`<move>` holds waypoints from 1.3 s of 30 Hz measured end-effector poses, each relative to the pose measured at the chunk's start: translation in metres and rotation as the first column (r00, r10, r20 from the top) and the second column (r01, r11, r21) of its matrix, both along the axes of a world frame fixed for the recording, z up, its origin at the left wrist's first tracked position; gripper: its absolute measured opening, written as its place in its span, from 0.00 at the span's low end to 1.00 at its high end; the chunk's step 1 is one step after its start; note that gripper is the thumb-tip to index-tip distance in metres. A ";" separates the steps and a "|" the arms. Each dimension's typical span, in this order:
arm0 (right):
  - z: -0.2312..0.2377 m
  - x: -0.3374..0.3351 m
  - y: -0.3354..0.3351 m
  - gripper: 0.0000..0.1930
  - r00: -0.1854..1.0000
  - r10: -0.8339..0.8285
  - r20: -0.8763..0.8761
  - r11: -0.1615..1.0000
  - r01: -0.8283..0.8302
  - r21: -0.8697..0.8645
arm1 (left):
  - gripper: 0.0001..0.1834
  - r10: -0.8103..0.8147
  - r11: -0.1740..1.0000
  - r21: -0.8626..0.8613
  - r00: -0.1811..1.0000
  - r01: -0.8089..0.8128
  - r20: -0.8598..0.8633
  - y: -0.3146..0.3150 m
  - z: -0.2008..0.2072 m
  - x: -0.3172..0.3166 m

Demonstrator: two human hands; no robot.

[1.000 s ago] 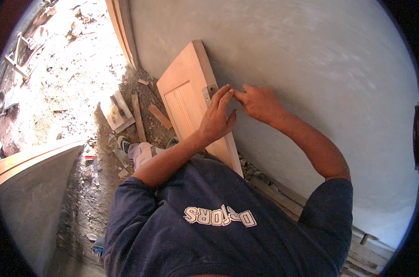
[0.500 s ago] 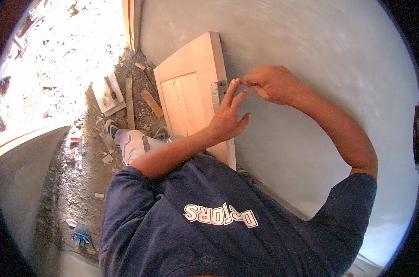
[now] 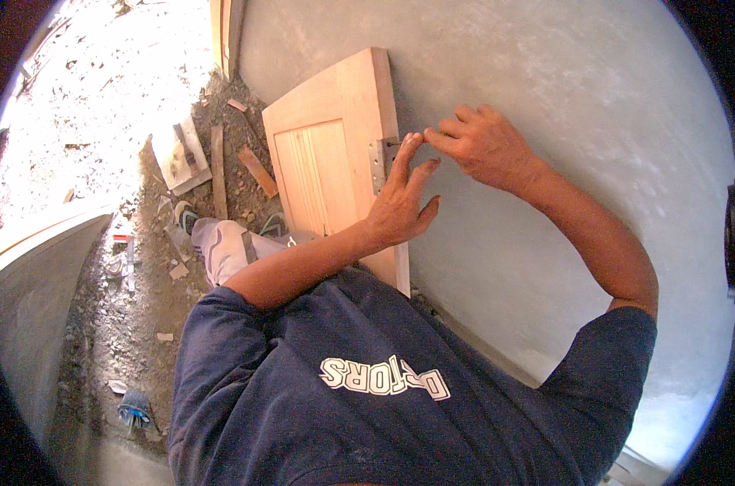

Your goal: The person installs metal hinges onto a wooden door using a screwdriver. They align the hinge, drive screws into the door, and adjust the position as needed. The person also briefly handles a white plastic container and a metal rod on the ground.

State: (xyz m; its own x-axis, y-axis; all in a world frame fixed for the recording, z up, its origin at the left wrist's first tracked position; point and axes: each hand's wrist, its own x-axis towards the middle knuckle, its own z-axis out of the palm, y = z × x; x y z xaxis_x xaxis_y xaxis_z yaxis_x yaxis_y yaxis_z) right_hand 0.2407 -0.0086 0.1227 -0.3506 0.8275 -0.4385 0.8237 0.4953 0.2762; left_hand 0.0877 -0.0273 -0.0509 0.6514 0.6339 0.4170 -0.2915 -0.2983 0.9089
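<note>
Head view: a pale wooden door panel (image 3: 335, 154) stands on its edge, leaning against a smooth grey plastered wall (image 3: 562, 89). On the panel's edge nearest the wall sits a small metal hinge (image 3: 381, 162), about a third of the way down from the top corner.

The left hand (image 3: 400, 202) lies against the panel just below the hinge, its grip spread — fingers fanned, the index finger stretched upward so that its tip reaches the hinge's upper end. It holds nothing; it only presses on wood and metal. The right hand (image 3: 485, 146) comes in from the wall side with its grip pressed together, thumb and forefinger pinched at a point touching the left index fingertip, right beside the hinge. Whether something small is caught in that pinch cannot be told; nothing shows between the fingers.

Both forearms come up from a dark blue shirt (image 3: 367, 389) with white lettering across the chest. Below the panel a bent knee in light trousers (image 3: 226, 247) and a shoe (image 3: 185, 217) show near the panel's lower end.

The ground (image 3: 84, 121) to the left is rough dirt in bright sun — scattered with short wood offcuts (image 3: 256, 172) and a flat board (image 3: 181, 154) lying well apart from the hands. A curved grey ledge with a wooden rim (image 3: 35, 243) runs along the left side.
</note>
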 end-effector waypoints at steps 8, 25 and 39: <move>0.002 -0.008 0.004 0.12 0.993 -0.114 0.002 0.988 0.114 -0.100 | 0.39 0.007 0.999 -0.052 1.000 -0.006 0.009 0.000 -0.004 0.000; 0.003 -0.008 0.020 0.08 0.995 -0.053 0.079 0.943 0.076 -0.324 | 0.24 0.346 0.938 -0.017 0.936 -0.348 -0.059 0.034 0.010 0.070; -0.008 -0.021 0.034 0.15 0.553 -0.833 -0.021 0.517 0.764 -0.385 | 0.27 -0.403 0.901 0.055 0.879 0.429 -0.256 0.086 0.008 0.055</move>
State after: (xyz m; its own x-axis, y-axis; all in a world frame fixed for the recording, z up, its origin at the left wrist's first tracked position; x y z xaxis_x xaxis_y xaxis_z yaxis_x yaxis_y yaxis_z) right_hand 0.2198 0.0258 0.1147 0.2933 0.6337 -0.7158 0.9258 -0.3752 0.0472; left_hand 0.1429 0.0591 -0.0433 0.9315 0.2429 0.2708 -0.1948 -0.2957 0.9352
